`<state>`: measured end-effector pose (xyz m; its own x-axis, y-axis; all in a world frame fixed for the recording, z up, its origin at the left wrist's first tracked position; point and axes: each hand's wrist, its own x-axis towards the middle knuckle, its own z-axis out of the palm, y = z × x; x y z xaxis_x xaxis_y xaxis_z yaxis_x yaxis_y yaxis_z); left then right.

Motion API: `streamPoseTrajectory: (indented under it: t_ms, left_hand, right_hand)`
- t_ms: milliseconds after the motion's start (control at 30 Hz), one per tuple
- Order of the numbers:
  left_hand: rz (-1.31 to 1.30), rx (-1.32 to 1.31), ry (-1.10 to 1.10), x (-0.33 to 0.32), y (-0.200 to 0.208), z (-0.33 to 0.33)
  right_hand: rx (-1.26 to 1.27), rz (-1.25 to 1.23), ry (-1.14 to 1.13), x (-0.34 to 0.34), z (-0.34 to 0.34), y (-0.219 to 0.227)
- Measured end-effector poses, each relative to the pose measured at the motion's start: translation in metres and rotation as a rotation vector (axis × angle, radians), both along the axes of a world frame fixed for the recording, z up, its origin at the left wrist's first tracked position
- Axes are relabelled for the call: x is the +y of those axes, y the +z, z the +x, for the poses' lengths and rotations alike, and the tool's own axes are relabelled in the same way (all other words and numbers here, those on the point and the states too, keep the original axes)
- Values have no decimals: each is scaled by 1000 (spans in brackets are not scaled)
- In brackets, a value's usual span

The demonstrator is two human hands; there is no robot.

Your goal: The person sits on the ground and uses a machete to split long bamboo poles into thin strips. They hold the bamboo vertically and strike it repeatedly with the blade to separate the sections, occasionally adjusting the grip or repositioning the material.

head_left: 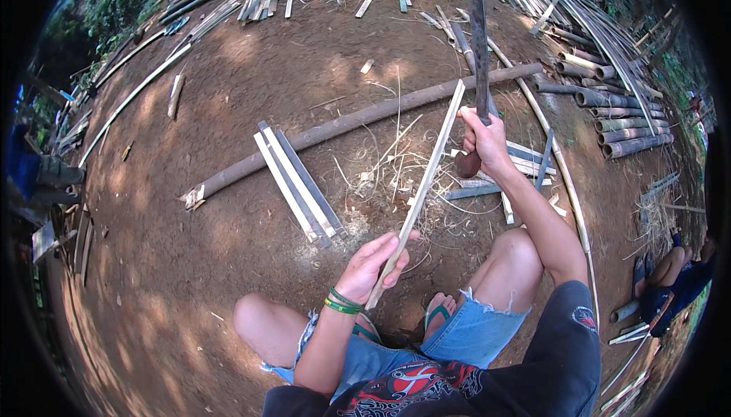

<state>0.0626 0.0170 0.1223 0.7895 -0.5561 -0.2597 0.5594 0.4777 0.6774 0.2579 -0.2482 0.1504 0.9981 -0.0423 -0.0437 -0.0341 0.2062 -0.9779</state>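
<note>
My left hand (373,268) is closed around the lower part of a pale split bamboo strip (421,192), which slants up and away to the right. In my right hand (486,143) is a machete (479,44), gripped by its brown wooden handle with the dark blade pointing up. The strip's far end reaches close to my right hand's fingers; whether they touch it I cannot tell. Curly bamboo shavings (396,166) lie on the soil beyond the strip, between my hands and a long pole.
A long wooden pole (365,118) crosses the ground ahead. Several split strips (293,181) lean on it at left, and more strips (525,162) lie right of the shavings. Cut bamboo poles (624,120) are stacked at far right. Other people (678,287) are at both sides.
</note>
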Motion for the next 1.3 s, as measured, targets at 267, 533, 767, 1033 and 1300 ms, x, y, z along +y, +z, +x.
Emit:
streamPoseTrajectory:
  t_ms: [267, 533, 767, 1033, 1300]
  left_hand:
    - [249, -64, 371, -22, -19, 4]
    - [212, -48, 483, -23, -24, 7]
    - [201, -113, 554, -24, -25, 14]
    - [89, -112, 773, -23, -36, 26]
    - [204, 0, 897, -12, -70, 35]
  right_hand:
    - [-179, -502, 52, -3, -6, -15]
    - [-291, -812, 185, 11, -22, -6]
    - [-192, -866, 498, 38, -49, -11]
    - [-38, -627, 646, 63, -65, 4]
    - [40, -604, 607, 49, -54, -3]
